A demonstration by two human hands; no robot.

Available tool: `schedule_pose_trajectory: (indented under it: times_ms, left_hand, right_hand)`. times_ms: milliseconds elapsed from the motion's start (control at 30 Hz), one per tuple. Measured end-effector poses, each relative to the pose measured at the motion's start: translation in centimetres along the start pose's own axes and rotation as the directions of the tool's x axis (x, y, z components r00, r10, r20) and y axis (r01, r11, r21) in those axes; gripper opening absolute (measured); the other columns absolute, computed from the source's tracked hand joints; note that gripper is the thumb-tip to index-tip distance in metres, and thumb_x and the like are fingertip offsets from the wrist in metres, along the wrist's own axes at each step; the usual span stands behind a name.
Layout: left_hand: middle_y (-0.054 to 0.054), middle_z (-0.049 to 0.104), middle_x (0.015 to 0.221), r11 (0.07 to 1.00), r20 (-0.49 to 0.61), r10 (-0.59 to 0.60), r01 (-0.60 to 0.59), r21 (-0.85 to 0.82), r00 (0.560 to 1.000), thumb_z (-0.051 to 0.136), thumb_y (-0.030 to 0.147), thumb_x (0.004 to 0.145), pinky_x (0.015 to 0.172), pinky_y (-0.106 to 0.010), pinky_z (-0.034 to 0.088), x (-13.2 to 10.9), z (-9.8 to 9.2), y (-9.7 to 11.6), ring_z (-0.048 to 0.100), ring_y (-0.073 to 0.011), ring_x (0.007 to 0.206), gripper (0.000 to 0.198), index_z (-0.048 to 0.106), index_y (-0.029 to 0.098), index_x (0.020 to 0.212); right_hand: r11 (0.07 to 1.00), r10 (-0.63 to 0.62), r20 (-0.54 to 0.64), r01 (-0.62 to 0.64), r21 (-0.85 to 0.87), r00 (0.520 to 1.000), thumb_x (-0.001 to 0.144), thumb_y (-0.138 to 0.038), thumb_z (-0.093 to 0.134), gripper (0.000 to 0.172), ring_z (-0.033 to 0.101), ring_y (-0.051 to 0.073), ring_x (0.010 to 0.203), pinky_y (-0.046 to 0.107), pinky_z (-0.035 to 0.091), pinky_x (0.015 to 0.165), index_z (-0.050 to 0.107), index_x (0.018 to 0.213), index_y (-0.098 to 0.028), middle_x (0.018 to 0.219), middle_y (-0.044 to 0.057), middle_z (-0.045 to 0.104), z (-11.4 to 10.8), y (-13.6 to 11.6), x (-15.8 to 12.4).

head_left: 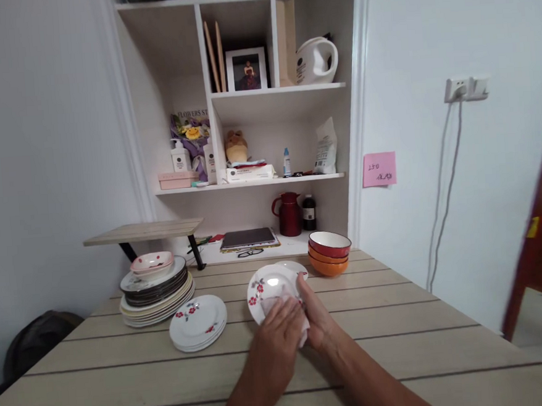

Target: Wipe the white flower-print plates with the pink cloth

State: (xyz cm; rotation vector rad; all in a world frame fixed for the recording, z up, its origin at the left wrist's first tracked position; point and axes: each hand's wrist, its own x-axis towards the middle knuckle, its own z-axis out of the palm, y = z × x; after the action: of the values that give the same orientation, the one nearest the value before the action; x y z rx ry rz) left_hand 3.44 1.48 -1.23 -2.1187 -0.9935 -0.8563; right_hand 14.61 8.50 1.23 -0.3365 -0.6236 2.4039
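A white plate with red flowers (274, 280) is tilted up above the table. My right hand (317, 317) grips its right edge, thumb on the rim and the other fingers hidden behind it. My left hand (280, 329) presses a pale pink cloth (304, 332) against the plate's lower face. Behind the held plate, another white plate (294, 267) shows in part on the table. To the left lies a small stack of flowered plates (198, 322).
On the wooden table (378, 350) are a tall plate stack (159, 297) topped by a pink dotted bowl (151, 264) at the left, and stacked bowls (329, 254) at the right. A small raised stand (147, 231) and shelves (251, 183) are behind.
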Motion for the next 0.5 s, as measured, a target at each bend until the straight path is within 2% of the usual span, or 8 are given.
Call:
schedule_pose_trajectory:
  times_ms: [67,133,233,300,400,500]
  left_hand:
    - [-0.009,0.058,0.133,0.998,0.042,-0.058,0.058,-0.002,0.997,0.042,0.013,0.091,0.110,-0.042,0.040,0.1,0.1,-0.1,0.047,-0.0177,0.129,0.043,0.047,0.015,0.133]
    - [-0.007,0.055,0.136,0.984,0.078,-0.177,0.175,0.030,0.981,0.039,0.014,0.092,0.113,-0.047,0.033,0.1,0.2,-1.0,0.045,-0.0181,0.131,0.045,0.043,0.019,0.137]
    - [-0.009,0.053,0.138,0.910,0.093,-0.403,0.388,0.146,0.911,0.039,0.018,0.094,0.114,-0.054,0.027,-0.4,0.4,-2.8,0.042,-0.0221,0.133,0.046,0.039,0.018,0.140]
    - [-0.012,0.050,0.140,0.861,0.077,-0.483,0.456,0.225,0.872,0.039,0.023,0.094,0.112,-0.057,0.027,-0.9,0.7,-3.6,0.040,-0.0255,0.135,0.046,0.039,0.015,0.140]
    - [-0.014,0.045,0.143,0.841,0.080,-0.501,0.463,0.281,0.862,0.040,0.023,0.093,0.110,-0.054,0.032,-1.5,1.3,-3.7,0.037,-0.0276,0.136,0.047,0.041,0.013,0.139]
    - [-0.013,0.044,0.145,0.874,0.106,-0.449,0.411,0.258,0.887,0.040,0.018,0.092,0.110,-0.049,0.035,-1.6,1.6,-2.5,0.036,-0.0260,0.137,0.047,0.041,0.012,0.139]
  right_hand:
    - [0.999,0.032,-0.021,-0.032,0.002,0.999,0.077,-0.072,0.051,0.070,0.069,0.025,0.088,0.039,0.049,0.092,0.067,0.098,-0.008,0.087,0.015,0.073,0.0,0.7,0.1]
    - [1.000,0.018,-0.023,-0.018,0.007,1.000,0.080,-0.068,0.051,0.064,0.069,0.023,0.091,0.038,0.048,0.093,0.067,0.101,-0.010,0.092,0.014,0.073,0.1,1.6,0.5]
    - [0.998,-0.068,-0.025,0.068,-0.006,0.997,0.087,-0.059,0.050,0.054,0.067,0.023,0.099,0.039,0.047,0.095,0.063,0.114,-0.014,0.101,0.012,0.073,0.1,2.3,1.2]
    - [0.994,-0.112,-0.044,0.112,-0.016,0.993,0.088,-0.056,0.049,0.054,0.066,0.024,0.102,0.041,0.046,0.096,0.061,0.118,-0.014,0.105,0.013,0.072,0.0,2.0,1.4]
    - [0.991,-0.133,-0.065,0.133,0.003,0.989,0.087,-0.060,0.046,0.061,0.063,0.027,0.107,0.044,0.045,0.097,0.059,0.122,-0.012,0.111,0.015,0.070,-0.3,0.7,1.1]
    - [0.989,-0.138,-0.106,0.142,0.029,0.985,0.086,-0.064,0.045,0.068,0.063,0.028,0.109,0.043,0.045,0.097,0.058,0.123,-0.008,0.113,0.018,0.068,-0.3,-0.5,0.5]
